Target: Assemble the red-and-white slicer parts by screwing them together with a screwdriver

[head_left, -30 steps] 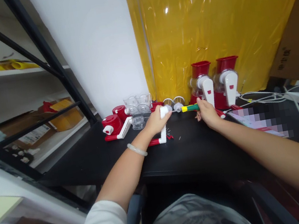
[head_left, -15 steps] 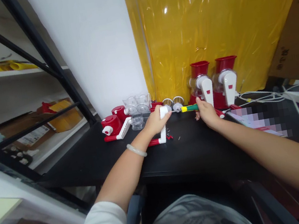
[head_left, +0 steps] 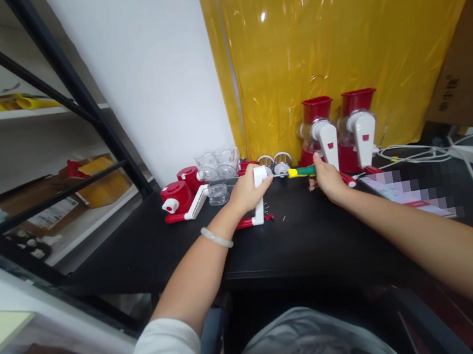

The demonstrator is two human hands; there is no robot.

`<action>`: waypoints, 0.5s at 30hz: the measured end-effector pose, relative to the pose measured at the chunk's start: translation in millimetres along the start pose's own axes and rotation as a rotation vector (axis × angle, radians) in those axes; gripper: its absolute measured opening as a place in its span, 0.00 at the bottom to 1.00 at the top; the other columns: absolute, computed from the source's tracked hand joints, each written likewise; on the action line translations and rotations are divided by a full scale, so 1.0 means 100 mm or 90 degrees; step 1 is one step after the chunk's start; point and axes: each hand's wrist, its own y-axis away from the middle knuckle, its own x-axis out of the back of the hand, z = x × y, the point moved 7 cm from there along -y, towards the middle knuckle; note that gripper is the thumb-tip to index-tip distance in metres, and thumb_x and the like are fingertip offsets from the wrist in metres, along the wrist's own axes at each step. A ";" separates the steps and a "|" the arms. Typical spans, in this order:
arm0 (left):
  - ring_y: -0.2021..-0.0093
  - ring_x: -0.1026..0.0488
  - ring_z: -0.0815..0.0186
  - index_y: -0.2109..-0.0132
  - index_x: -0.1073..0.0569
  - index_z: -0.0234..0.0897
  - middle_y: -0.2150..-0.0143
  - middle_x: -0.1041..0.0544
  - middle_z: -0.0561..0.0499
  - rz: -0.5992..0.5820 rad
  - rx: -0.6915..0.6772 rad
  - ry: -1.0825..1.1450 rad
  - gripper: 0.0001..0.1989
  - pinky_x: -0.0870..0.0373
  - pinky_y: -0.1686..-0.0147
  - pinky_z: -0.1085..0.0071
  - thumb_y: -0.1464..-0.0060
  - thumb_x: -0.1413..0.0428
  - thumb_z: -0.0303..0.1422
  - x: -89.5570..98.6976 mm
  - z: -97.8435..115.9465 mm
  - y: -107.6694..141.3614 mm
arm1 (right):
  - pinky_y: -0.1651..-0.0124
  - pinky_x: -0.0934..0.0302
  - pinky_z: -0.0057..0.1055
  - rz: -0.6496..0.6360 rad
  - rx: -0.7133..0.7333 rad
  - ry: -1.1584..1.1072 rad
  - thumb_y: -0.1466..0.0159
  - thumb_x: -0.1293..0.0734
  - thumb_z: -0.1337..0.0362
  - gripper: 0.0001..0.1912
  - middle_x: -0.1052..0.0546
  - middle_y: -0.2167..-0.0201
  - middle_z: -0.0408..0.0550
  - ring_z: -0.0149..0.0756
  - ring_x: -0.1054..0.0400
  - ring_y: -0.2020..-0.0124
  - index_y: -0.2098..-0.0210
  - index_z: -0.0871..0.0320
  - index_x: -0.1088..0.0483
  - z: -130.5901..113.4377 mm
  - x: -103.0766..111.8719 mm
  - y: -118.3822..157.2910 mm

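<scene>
My left hand is closed around the upper end of a white crank handle, which stands upright above the table. A red grip sticks out to the left at its foot. In my right hand is a screwdriver with a green and yellow handle, held level. Its shaft points left and meets the white handle beside my left thumb; the tip itself is too small to make out. A small red piece and several screws lie on the table just right of the crank.
Red grater bases and clear plastic parts stand to the left. Two metal drums sit behind my hands. Two assembled red and white rotary graters stand at the right, near white cables and a flat printed sheet.
Both hands keep nearly the same place and hold. The screwdriver handle looks slightly turned, and my right fingers have shifted a little on it.
</scene>
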 end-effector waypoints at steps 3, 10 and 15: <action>0.61 0.24 0.57 0.48 0.36 0.37 0.60 0.22 0.44 -0.011 0.007 -0.005 0.25 0.31 0.60 0.62 0.42 0.50 0.52 -0.02 -0.02 0.00 | 0.81 0.39 0.29 -0.023 -0.016 -0.090 0.36 0.45 0.39 0.27 0.32 0.87 0.43 0.32 0.36 0.87 0.73 0.56 0.36 0.00 -0.05 0.01; 0.61 0.24 0.55 0.50 0.35 0.37 0.63 0.23 0.44 -0.010 0.046 -0.014 0.26 0.31 0.60 0.61 0.42 0.51 0.54 -0.03 -0.12 -0.02 | 0.78 0.37 0.28 -0.074 -0.011 -0.229 0.41 0.41 0.60 0.08 0.27 0.79 0.40 0.31 0.32 0.83 0.63 0.54 0.37 0.04 -0.11 -0.03; 0.61 0.24 0.54 0.52 0.35 0.37 0.63 0.23 0.44 -0.022 0.062 -0.011 0.26 0.31 0.61 0.61 0.42 0.52 0.56 -0.04 -0.15 -0.03 | 0.79 0.37 0.26 -0.060 -0.015 -0.246 0.43 0.41 0.64 0.06 0.30 0.82 0.38 0.29 0.34 0.83 0.65 0.55 0.37 0.03 -0.09 -0.02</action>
